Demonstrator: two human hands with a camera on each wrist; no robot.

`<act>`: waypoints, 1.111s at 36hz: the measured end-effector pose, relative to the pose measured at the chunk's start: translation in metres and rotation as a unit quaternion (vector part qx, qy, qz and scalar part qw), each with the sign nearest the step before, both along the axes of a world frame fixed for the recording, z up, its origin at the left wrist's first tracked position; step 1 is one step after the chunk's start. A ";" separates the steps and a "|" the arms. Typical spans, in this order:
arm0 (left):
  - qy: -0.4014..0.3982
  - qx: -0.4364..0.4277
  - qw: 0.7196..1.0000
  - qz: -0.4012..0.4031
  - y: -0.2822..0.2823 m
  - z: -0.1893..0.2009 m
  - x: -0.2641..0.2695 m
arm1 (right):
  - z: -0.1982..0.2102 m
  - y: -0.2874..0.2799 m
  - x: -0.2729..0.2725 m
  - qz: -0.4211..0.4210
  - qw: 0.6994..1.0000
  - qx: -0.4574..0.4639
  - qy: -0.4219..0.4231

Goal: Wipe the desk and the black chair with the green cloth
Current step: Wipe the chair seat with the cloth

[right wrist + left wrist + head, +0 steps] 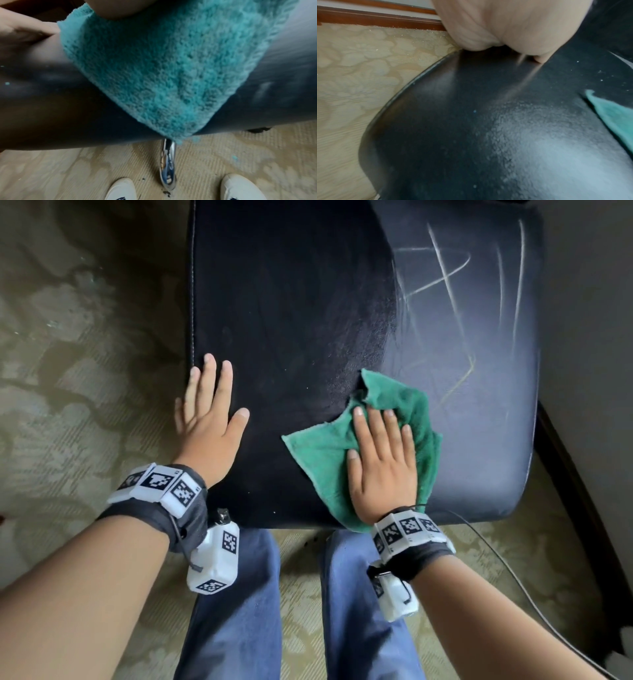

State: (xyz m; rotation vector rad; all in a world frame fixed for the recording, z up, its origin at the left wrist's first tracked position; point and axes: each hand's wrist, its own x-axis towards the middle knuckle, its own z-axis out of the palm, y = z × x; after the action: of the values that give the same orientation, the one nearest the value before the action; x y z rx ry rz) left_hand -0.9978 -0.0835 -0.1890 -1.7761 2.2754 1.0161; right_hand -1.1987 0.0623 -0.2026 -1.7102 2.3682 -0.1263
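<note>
The black chair seat fills the head view, with pale scribble marks on its right part. A green cloth lies crumpled on the seat near its front edge. My right hand presses flat on the cloth with straight fingers. My left hand rests flat on the seat's left edge, fingers spread and holding nothing. In the left wrist view the palm sits on the dusty seat and a cloth corner shows at right. In the right wrist view the cloth hangs over the seat's front edge.
Patterned beige carpet surrounds the chair. My legs in blue jeans stand just before the seat, white shoes on the carpet. A chrome chair leg drops below the seat front. A wooden skirting board runs along the wall; a cable trails at right.
</note>
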 end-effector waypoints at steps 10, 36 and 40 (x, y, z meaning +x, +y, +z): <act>0.063 0.071 0.995 0.032 -0.007 0.007 0.002 | 0.002 0.001 0.001 0.023 1.000 0.007 -0.007; 0.113 0.101 0.987 0.052 -0.010 0.006 0.005 | -0.014 0.019 0.096 0.405 0.912 0.043 -0.042; 0.082 0.095 0.991 0.038 -0.007 0.005 0.003 | -0.018 0.040 0.060 0.433 0.901 0.029 0.003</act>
State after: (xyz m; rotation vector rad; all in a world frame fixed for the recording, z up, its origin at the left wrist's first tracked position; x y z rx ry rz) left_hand -0.9946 -0.0904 -0.1839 -1.7725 2.1265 1.3886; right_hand -1.1391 0.1026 -0.2208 -2.5249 1.3816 0.0962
